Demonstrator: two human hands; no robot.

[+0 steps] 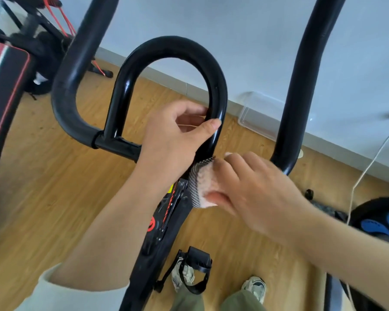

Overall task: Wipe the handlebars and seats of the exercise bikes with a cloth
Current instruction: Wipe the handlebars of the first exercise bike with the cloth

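Note:
A black exercise bike handlebar fills the middle of the head view, with a glossy inner loop [126, 86] and two outer bars rising on the left [76, 52] and on the right [301, 75]. My left hand [175, 135] is wrapped around the right leg of the inner loop, near its base. My right hand [252, 189] presses a pale cloth with a dark mesh edge [200, 185] against the bar just below my left hand. No seat is in view.
The bike's frame with red lettering [160, 221] and a strapped pedal [198, 265] lie below. A black padded bench with red stripes [2, 81] stands at the left. A clear plastic lid [256, 113] leans by the wall. A white cable [368, 162] hangs at right. My shoes [254, 286] are on the wooden floor.

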